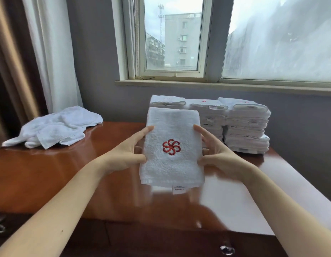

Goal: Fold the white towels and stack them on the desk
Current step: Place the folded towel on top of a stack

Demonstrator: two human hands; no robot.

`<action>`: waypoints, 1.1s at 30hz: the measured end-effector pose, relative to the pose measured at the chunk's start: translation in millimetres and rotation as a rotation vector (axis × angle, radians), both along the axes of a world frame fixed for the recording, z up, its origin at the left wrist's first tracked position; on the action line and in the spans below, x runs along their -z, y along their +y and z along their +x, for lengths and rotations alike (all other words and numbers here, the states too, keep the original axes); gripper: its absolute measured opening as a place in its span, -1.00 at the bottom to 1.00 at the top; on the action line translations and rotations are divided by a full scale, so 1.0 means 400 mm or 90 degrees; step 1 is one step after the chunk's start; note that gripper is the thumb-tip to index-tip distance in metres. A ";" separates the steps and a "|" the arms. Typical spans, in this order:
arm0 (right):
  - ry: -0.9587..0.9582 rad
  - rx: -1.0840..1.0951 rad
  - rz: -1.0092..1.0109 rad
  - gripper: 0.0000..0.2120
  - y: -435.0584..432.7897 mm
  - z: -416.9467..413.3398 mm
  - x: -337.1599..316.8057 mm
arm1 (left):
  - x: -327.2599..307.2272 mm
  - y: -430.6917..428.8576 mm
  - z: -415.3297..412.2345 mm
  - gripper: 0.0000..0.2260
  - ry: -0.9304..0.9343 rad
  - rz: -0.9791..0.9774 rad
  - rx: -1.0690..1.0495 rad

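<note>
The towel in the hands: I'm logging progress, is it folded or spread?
Folded. The towel is a compact rectangle with layered edges at its near end; the left hand and right hand pinch its sides.

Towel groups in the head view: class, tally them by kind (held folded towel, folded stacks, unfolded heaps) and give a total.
Held folded towel: 1
Folded stacks: 3
Unfolded heap: 1
Total: 5
</note>
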State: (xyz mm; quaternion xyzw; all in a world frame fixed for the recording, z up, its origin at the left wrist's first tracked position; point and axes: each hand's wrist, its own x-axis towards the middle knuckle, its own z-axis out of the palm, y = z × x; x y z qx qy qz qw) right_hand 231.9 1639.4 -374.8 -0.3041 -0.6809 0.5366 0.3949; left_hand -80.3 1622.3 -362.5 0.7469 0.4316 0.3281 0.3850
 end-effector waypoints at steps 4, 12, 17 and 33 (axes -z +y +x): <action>0.013 0.002 0.059 -0.06 0.079 -0.019 -0.081 | -0.097 0.054 -0.001 -0.18 0.002 0.065 -0.038; 0.022 0.063 0.131 -0.09 0.297 -0.056 -0.280 | -0.310 0.260 0.013 -0.23 0.009 0.143 -0.090; 0.033 0.099 0.127 -0.14 0.454 -0.075 -0.360 | -0.379 0.420 0.016 -0.21 -0.006 0.137 -0.085; 0.031 0.186 -0.008 -0.22 0.748 -0.122 -0.305 | -0.335 0.705 0.012 -0.16 -0.049 -0.003 -0.155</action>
